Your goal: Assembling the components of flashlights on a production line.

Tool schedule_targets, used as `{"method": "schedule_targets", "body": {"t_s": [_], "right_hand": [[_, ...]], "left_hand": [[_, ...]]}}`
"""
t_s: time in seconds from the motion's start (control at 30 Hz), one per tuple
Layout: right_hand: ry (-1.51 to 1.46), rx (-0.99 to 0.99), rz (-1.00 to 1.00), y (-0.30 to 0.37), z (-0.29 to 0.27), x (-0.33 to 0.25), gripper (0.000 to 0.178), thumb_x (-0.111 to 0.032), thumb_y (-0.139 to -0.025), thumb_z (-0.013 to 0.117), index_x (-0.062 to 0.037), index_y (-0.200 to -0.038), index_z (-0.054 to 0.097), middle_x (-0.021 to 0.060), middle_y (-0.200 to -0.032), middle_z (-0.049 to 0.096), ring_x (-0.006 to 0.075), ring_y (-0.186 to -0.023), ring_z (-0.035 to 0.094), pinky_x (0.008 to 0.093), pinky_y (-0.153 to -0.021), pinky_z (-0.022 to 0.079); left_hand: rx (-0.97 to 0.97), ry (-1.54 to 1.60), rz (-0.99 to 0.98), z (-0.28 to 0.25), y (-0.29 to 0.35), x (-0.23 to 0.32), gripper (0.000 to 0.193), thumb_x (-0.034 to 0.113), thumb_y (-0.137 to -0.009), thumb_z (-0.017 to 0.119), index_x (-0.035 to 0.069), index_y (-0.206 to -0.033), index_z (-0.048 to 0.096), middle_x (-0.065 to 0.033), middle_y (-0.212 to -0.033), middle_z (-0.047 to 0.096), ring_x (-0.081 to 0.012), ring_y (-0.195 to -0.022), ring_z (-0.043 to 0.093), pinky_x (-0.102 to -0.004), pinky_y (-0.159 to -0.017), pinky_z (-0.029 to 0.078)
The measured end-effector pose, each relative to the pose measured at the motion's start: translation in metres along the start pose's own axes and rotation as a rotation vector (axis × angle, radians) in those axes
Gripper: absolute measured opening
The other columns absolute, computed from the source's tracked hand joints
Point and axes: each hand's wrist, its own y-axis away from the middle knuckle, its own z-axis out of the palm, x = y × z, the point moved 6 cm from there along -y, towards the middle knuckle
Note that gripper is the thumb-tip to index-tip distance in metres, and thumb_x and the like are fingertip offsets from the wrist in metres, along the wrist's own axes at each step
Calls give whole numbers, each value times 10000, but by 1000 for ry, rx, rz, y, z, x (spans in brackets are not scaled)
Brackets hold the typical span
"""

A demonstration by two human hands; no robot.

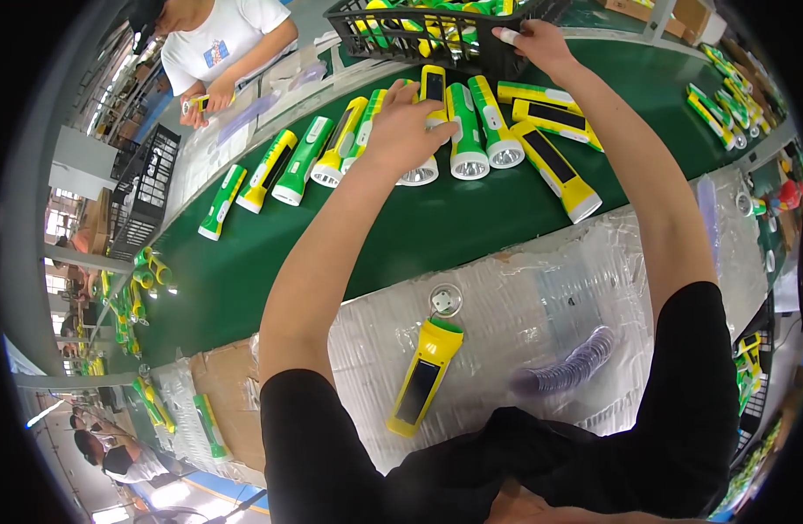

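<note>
My left hand (406,133) lies over a row of flashlights, its fingers spread and touching them. Under it, one flashlight with a dark panel (434,85) is partly hidden. Beside its thumb lies a green flashlight (465,122). My right hand (539,45) is closed on the rim corner of a black plastic crate (498,63), which holds many green and yellow flashlights. White wrapping shows on one of its fingers. Nearer to me, on the plastic-covered work surface (506,288), rests a yellow flashlight (425,375) with its head open. A round reflector piece (445,299) sits at its end.
A curved stack of clear discs (567,367) lies right of the opened flashlight. The green belt (401,236) crosses in front, with more flashlights (725,113) at far right. Across it, a person in a white shirt (222,52) handles a small piece. Another black crate (148,188) stands at left.
</note>
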Motion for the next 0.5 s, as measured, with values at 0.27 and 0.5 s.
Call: {"method": "schedule_targets", "body": {"t_s": [0.27,0.5], "right_hand": [[153,228,-75,4,12,-37,557,-468,-753,768,45,-734,552,206,-644,536,354,-619,545,458,-594,419],[181,229,84,-13,62,-40,553,-456,-742,785,55,-793,581,228,-721,576,387,-688,575,465,-618,443]], "left_hand": [[14,-20,99,12,10,-4,412,468,-819,685,187,-1121,705,-162,-1336,531,-371,-1389,311,-566,-1045,343],[54,30,112,20,19,-11,477,502,-827,674,209,-1203,656,-145,-1306,553,-368,-1366,355,-569,-1036,346]]}}
